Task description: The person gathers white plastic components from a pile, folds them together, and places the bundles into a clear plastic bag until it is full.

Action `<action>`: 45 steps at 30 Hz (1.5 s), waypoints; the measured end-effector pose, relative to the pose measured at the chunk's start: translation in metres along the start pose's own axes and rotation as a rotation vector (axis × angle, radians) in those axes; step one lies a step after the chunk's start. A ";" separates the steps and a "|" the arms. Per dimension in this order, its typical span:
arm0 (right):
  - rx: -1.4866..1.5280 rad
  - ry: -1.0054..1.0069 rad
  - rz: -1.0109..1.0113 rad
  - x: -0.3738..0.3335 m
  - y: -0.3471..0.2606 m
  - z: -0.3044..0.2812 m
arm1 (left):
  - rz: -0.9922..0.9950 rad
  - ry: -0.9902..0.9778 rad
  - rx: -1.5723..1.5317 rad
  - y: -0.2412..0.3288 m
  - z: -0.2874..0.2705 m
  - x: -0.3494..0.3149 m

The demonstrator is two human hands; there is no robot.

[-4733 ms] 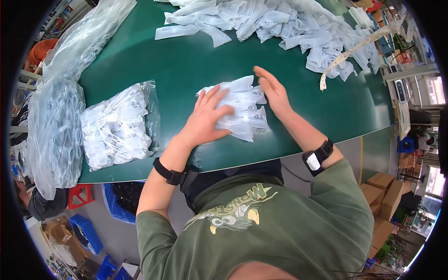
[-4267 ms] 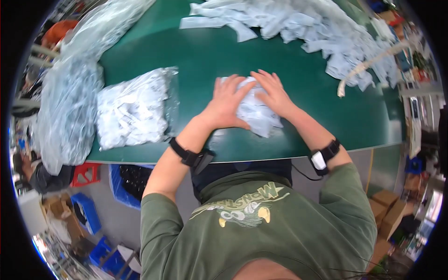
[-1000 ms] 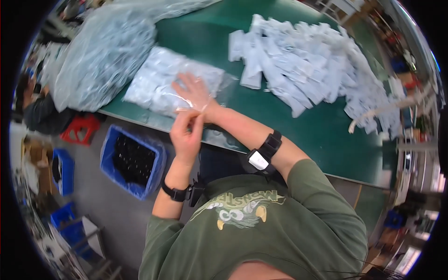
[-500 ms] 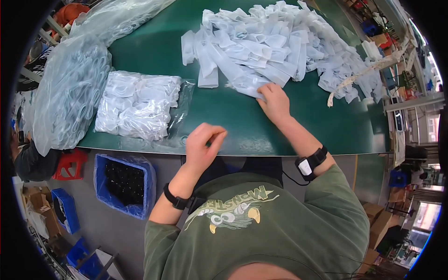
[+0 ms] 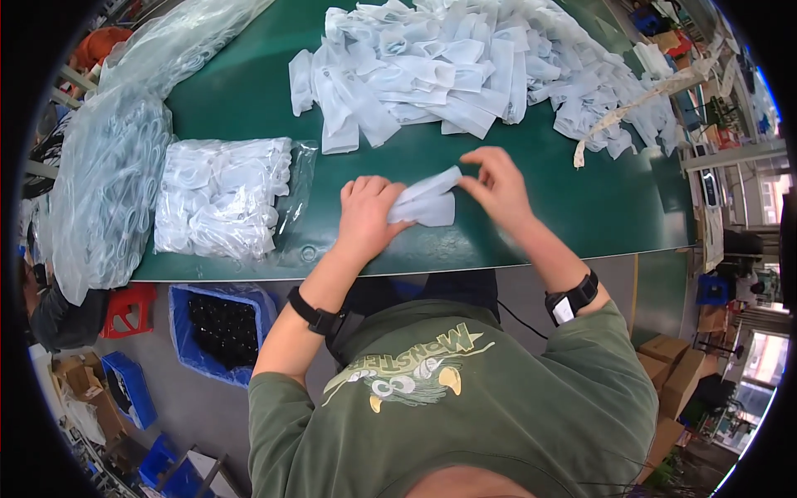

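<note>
A folded pale-white strip of thin, sheer fabric is held just above the green table near its front edge, its free ends fanned to the right. My left hand is closed on the strip's left end, thumb below and fingers on top. Beside its right tip is my right hand, thumb and forefinger apart around the tip without visibly pinching it. Beyond both hands lies a large loose pile of similar strips. Left of my left hand sits a clear plastic bag packed with white fabric pieces.
A big translucent bag of looped pieces covers the left of the green table. A frayed cloth strip hangs at the right. On the floor stand a blue lined bin with black pieces and a red stool.
One strip has come off the pile toward me and is now folded in my left hand. My right hand has drawn back from the pile; its fingers have spread.
</note>
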State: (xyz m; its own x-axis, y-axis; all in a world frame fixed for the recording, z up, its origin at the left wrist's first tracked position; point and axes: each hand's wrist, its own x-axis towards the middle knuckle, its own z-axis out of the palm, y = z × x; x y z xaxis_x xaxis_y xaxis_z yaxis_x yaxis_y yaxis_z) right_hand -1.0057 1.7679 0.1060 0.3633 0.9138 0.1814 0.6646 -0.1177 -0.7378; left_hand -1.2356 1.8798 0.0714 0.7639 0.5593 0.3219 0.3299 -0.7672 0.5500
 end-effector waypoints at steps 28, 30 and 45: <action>-0.384 0.278 -0.108 0.093 0.064 -0.023 | 0.207 -0.210 -0.077 0.014 -0.013 0.003; -0.455 0.226 -0.129 0.096 0.069 -0.026 | 0.213 -0.206 -0.064 0.010 -0.010 0.001; 0.101 -0.117 -0.023 0.025 -0.013 0.007 | 0.269 -0.195 -0.058 0.002 -0.015 0.001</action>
State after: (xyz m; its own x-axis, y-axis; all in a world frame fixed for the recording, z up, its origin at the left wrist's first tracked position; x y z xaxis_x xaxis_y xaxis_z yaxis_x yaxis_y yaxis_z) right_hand -1.0104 1.7949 0.1152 0.2659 0.9557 0.1264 0.6010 -0.0618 -0.7969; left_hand -1.2420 1.8837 0.0843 0.9127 0.2641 0.3117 0.0738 -0.8570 0.5101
